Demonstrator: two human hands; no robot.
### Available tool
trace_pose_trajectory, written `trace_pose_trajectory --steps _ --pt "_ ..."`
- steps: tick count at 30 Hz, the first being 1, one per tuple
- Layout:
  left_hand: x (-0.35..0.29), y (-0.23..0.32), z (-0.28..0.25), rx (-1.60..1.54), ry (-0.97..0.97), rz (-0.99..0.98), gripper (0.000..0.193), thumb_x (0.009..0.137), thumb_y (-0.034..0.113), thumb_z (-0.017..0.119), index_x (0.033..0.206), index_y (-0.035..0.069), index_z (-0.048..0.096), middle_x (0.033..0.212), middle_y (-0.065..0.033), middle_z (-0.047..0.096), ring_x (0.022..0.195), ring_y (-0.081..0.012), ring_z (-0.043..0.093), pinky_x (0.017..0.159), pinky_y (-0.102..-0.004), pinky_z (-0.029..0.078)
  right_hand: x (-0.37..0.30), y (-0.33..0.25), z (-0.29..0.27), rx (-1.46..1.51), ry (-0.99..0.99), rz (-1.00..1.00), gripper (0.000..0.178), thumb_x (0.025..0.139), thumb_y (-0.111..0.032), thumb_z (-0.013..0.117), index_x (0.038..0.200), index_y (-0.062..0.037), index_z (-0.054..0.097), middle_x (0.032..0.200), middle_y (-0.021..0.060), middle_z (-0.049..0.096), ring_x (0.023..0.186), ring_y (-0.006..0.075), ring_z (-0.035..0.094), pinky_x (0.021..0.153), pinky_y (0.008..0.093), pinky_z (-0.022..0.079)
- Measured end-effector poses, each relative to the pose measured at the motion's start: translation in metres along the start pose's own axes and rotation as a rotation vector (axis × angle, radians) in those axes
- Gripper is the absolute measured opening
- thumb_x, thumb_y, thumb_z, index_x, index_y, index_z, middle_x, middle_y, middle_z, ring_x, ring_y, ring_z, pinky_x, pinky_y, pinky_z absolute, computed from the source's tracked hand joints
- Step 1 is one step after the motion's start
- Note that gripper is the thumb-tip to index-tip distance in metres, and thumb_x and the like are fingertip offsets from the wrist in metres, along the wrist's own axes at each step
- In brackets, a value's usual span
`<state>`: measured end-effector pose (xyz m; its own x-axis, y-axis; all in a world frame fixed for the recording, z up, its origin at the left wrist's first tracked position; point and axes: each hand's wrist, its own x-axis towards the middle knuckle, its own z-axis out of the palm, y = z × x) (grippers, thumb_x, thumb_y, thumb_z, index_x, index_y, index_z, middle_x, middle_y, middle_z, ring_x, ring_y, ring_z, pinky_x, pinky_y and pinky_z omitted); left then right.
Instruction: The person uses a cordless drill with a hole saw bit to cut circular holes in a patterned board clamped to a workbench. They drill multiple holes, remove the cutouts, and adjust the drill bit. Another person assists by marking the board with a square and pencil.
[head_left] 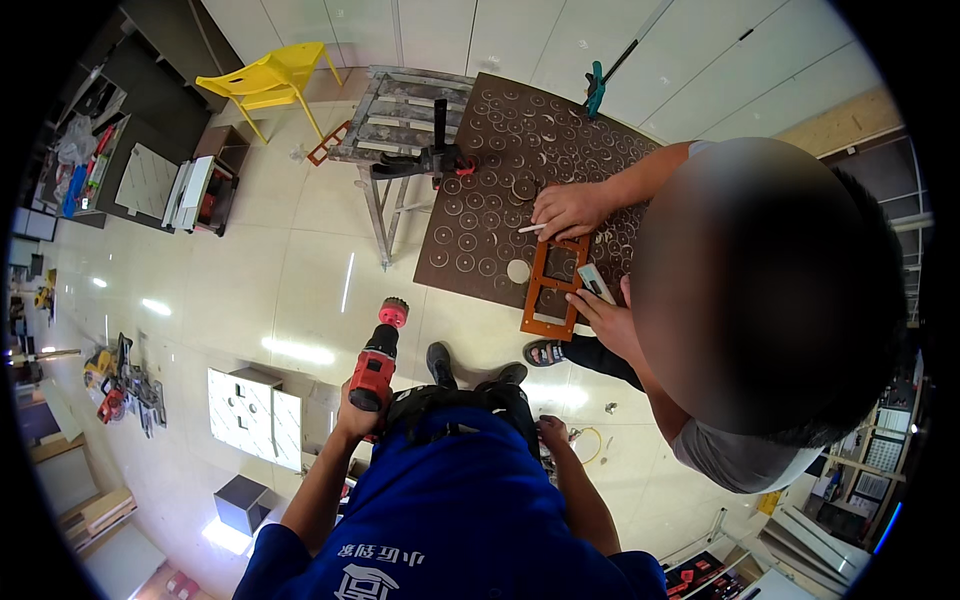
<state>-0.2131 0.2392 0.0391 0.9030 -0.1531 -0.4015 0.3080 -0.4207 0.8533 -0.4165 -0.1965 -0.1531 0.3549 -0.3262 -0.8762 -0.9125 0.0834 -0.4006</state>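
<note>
My left hand [355, 412] is closed around the grip of a red and black cordless drill [372, 372]. A red hole saw [394, 312] with a toothed rim is fitted in its chuck, clear of the board. At my right hip hangs my right hand [552, 432], its fingers mostly turned from view. Across from me, a co-worker's hand [572, 210] holds a white marker [532, 228] over an orange-brown template frame [556, 285] with square openings. The co-worker's other hand [612, 322] steadies the frame beside a pale tool [596, 282]. The dark board [440, 262] beneath bears many circular cuts.
A black clamp [436, 160] grips the board's left side against a worn trestle [385, 125]; a green clamp [595, 90] sits at its far edge. A round pale disc [518, 271] lies on the board. A yellow chair [275, 80] and white panels [255, 415] stand left.
</note>
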Motion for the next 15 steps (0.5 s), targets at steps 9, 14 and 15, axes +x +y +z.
trace_pose_trajectory --steps 9,14,15 --pt "0.0 0.007 0.0 -0.033 -0.003 0.008 0.015 0.078 0.01 0.067 0.09 0.004 0.059 0.072 -0.0041 0.058 0.064 -0.0149 0.057 0.06 -0.0327 0.048 -0.003 -0.004 0.0 -0.007 -0.001 0.002 0.043 0.088 -0.018 0.064 0.128 -0.0031 0.058 0.105 0.0113 0.07 0.087 0.0203 0.068 0.069 0.0331 0.055" --pt "0.0 0.003 0.0 -0.004 0.0 0.046 0.015 0.079 0.009 0.067 0.09 0.004 0.059 0.072 -0.0039 0.058 0.063 -0.0147 0.056 0.059 -0.0323 0.048 -0.004 -0.005 -0.001 -0.004 -0.008 0.009 0.043 0.089 -0.018 0.063 0.128 -0.0033 0.057 0.106 0.0117 0.07 0.089 0.0208 0.068 0.07 0.0335 0.054" --pt "0.0 0.002 0.0 -0.007 0.001 0.049 0.015 0.079 0.009 0.067 0.09 0.004 0.059 0.072 -0.0039 0.058 0.063 -0.0147 0.056 0.06 -0.0323 0.048 -0.003 -0.005 -0.001 -0.009 -0.009 0.011 0.043 0.089 -0.019 0.063 0.128 -0.0034 0.057 0.106 0.0117 0.07 0.089 0.0209 0.068 0.071 0.0336 0.054"
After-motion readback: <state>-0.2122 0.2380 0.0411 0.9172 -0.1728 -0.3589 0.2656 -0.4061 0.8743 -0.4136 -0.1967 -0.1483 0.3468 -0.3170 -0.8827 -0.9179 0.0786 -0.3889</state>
